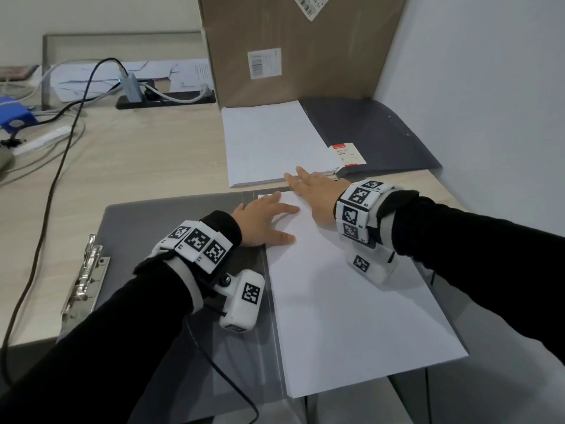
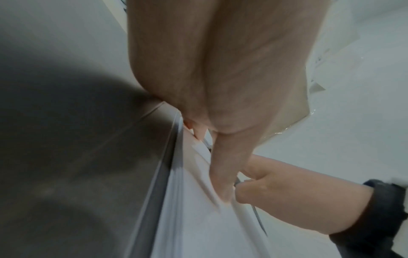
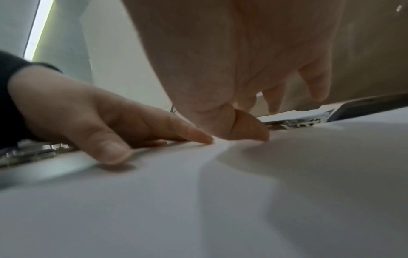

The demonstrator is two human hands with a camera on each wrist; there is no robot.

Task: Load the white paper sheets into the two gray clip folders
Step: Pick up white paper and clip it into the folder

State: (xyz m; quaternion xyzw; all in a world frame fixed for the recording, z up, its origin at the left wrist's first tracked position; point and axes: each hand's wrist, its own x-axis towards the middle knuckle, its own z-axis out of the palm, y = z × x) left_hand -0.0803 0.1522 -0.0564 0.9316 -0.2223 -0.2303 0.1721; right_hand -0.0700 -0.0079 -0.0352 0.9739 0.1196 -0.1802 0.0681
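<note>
The near gray clip folder [image 1: 171, 228] lies open, its metal clip [image 1: 85, 276] on the left flap. A stack of white sheets [image 1: 351, 301] lies on its right half. My left hand [image 1: 263, 221] rests flat on the stack's top left corner, fingers straight. My right hand [image 1: 315, 191] lies flat across the stack's far edge. In the right wrist view, both thumbs press the white sheets [image 3: 198, 200]. The second gray folder [image 1: 382, 133] lies open at the back right, with another paper stack [image 1: 275, 142] on its left side.
A tall cardboard box [image 1: 299, 44] stands behind the far folder and a wall [image 1: 489, 87] closes the right side. Cables [image 1: 61, 142], a hub [image 1: 134, 90] and a blue device [image 1: 15, 117] crowd the table's left. The near folder overhangs the table's front edge.
</note>
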